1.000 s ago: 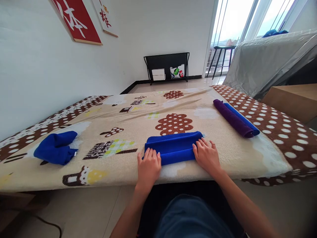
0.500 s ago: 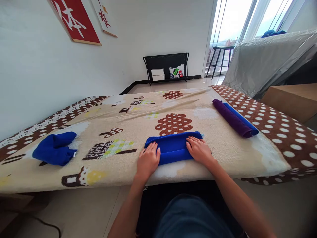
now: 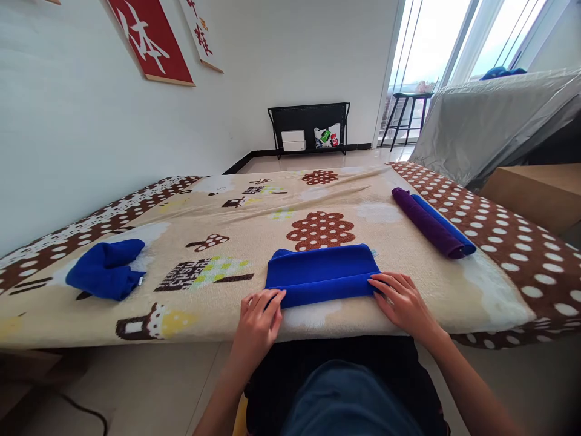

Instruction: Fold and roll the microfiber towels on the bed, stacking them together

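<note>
A blue cloth [image 3: 322,269], folded into a long strip with a doubled near edge, lies on the patterned blanket [image 3: 372,260] in front of me. At its near left corner, my left hand [image 3: 261,312] pinches the folded edge between thumb and fingers. My right hand [image 3: 399,300] pinches the same edge at the right end. To the right, a rolled purple cloth [image 3: 426,224] lies against a rolled blue cloth [image 3: 447,227]. A crumpled blue cloth [image 3: 106,269] with a small white tag is at the left.
The blanket covers a bed with a brown, white-dotted border [image 3: 512,242]. A cardboard box [image 3: 535,188] and a silver-covered object [image 3: 481,121] stand at the right. A black rack [image 3: 308,115] and a stool [image 3: 403,115] are at the back.
Both hands have moved off the top of the blue cloth, toward me and outward, and now grip the near corners. The view has tilted slightly.
</note>
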The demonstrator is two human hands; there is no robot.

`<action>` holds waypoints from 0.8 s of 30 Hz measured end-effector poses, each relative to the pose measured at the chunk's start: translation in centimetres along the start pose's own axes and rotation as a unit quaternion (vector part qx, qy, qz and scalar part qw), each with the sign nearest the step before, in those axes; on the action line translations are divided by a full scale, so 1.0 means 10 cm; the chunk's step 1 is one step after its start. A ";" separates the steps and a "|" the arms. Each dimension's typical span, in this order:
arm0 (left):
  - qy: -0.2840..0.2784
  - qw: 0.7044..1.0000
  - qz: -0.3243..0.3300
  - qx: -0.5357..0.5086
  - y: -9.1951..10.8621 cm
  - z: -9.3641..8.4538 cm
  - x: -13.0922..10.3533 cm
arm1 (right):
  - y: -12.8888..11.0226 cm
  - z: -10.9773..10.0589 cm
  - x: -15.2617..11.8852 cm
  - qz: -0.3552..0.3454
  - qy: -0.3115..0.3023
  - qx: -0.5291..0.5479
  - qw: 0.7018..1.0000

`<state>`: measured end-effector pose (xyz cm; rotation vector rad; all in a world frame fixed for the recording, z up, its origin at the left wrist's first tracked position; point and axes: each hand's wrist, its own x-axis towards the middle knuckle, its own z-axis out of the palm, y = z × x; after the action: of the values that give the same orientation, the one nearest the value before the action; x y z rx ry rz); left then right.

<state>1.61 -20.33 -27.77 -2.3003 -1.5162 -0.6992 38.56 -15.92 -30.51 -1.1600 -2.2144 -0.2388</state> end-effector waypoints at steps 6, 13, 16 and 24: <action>-0.012 1.000 -0.011 -0.002 -0.03 0.09 -0.09 | 0.00 0.08 -0.05 0.011 -0.010 -0.009 1.000; 0.002 0.998 -0.059 -0.018 -0.04 0.31 0.11 | -0.01 0.24 0.19 0.053 0.007 -0.014 0.998; 0.003 0.998 -0.059 -0.017 -0.05 0.30 0.14 | 0.03 0.18 0.23 0.052 -0.010 -0.009 0.999; 0.002 0.997 -0.060 -0.038 -0.02 0.08 0.08 | -0.07 -0.03 0.18 0.057 -0.042 0.050 0.996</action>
<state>1.89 -19.28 -27.99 -2.2744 -1.6647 -0.8068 37.35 -15.28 -29.06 -1.2556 -2.1960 -0.0319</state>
